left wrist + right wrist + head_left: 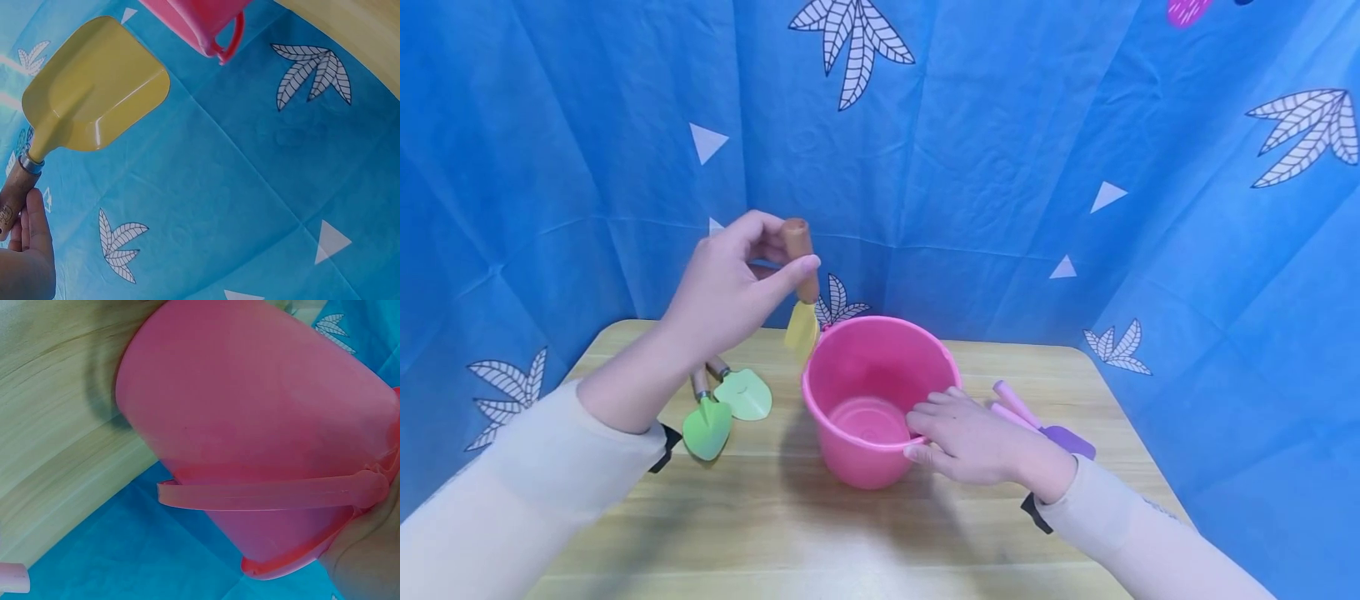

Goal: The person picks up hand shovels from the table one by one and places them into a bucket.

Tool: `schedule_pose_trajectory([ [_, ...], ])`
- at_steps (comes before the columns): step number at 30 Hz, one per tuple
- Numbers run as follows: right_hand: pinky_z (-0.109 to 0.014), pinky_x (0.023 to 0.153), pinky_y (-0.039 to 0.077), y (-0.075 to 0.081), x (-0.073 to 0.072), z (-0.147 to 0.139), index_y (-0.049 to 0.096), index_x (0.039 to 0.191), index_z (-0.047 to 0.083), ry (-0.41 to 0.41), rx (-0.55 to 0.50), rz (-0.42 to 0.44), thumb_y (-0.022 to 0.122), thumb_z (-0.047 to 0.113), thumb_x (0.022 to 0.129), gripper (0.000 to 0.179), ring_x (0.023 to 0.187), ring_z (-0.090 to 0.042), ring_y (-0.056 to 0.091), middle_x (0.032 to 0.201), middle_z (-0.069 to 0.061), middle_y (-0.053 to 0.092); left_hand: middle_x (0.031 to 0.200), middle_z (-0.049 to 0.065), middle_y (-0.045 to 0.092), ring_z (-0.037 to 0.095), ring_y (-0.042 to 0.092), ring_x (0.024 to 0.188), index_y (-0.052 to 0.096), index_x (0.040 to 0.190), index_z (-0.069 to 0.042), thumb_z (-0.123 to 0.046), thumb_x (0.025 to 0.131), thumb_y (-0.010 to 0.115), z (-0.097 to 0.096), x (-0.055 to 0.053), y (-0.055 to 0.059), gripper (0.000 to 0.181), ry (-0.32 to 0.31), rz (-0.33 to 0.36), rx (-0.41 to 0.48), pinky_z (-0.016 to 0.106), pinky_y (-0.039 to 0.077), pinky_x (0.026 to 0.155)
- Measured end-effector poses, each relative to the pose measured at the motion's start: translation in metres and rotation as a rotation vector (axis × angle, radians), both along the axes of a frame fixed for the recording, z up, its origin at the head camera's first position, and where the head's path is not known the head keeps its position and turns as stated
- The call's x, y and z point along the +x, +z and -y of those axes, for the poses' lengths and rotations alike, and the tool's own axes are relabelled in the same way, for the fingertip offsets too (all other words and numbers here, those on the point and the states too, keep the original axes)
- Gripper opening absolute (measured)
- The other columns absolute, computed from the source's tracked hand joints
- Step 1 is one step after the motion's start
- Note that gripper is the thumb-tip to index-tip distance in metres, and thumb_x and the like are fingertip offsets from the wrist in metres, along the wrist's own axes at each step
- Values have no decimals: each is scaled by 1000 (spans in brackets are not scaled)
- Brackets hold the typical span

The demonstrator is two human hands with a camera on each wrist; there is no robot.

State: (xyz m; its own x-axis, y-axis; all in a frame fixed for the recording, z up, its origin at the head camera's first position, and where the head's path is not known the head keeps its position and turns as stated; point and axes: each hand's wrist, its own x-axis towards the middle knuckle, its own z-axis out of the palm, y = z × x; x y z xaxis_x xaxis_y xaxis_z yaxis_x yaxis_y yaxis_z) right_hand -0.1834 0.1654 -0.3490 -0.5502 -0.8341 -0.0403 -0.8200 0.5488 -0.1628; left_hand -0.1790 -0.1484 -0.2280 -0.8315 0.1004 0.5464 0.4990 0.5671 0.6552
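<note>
My left hand (730, 271) is raised at the bucket's upper left and pinches the wooden handle of a toy shovel (802, 329). Its yellow blade hangs down close to the bucket's left rim; in the left wrist view the broad yellow shovel blade (97, 81) shows whole. A pink bucket (868, 467) stands upright on the table, with nothing visible inside it. Over its right rim lies my right hand (973, 437), fingers inside and thumb outside, gripping the edge. The bucket's handle (269, 492) hangs against the outer wall in the right wrist view.
On the left of the wooden table (760, 525) lie a green trowel (707, 429) and a pale green shovel (745, 395). Right of the bucket, partly behind my right hand, are a purple-bladed tool (1070, 442) and pink handles (1015, 404). A blue patterned cloth (1000, 125) hangs behind.
</note>
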Motion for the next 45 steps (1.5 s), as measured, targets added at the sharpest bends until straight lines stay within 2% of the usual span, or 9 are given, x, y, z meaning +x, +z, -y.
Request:
schedule_pose_trajectory([
  [4,-34,92,37,0,0,0,54,95,30,-4,-2,4,48,47,103,21,92,-7,44,91,18,51,103,2,67,16,65,97,62,119,-9,-33,93,72,-8,0,3,36,-21,15,30,32,55,79],
  [10,-34,92,38,1,0,0,55,95,31,-11,-1,12,48,49,103,21,91,-6,44,90,19,51,103,0,67,14,65,95,62,120,-11,-32,92,73,-17,-2,2,37,-46,42,59,33,56,77],
  [17,-36,92,39,2,0,0,55,96,31,-23,4,26,48,50,102,21,93,-6,45,91,19,52,100,1,68,15,66,92,62,117,-9,-28,91,75,-26,-7,-6,34,-84,40,47,36,57,81],
  [26,-36,92,39,1,-1,0,55,95,31,-21,7,22,50,48,102,19,92,-6,44,90,19,52,100,0,67,15,67,90,61,117,-11,-26,91,75,-34,-10,-17,33,-133,96,37,34,58,74],
  [30,-36,92,39,0,-1,0,55,95,31,-21,8,20,49,49,102,20,92,-6,44,90,19,52,100,-1,67,14,67,90,61,116,-12,-27,91,76,-39,-11,-20,33,-162,115,47,32,58,75],
  [36,-35,93,39,1,0,0,56,96,31,-17,3,22,50,48,102,19,93,-6,45,91,19,52,99,-3,67,12,67,90,62,114,-13,-25,90,77,-47,-10,-26,31,-163,124,45,31,57,75],
  [45,-37,94,39,1,0,-1,57,98,32,-18,2,31,49,49,102,19,94,-6,46,94,20,54,97,-4,66,11,66,90,61,111,-14,-25,89,78,-58,-10,-34,29,-164,184,14,30,58,76],
])
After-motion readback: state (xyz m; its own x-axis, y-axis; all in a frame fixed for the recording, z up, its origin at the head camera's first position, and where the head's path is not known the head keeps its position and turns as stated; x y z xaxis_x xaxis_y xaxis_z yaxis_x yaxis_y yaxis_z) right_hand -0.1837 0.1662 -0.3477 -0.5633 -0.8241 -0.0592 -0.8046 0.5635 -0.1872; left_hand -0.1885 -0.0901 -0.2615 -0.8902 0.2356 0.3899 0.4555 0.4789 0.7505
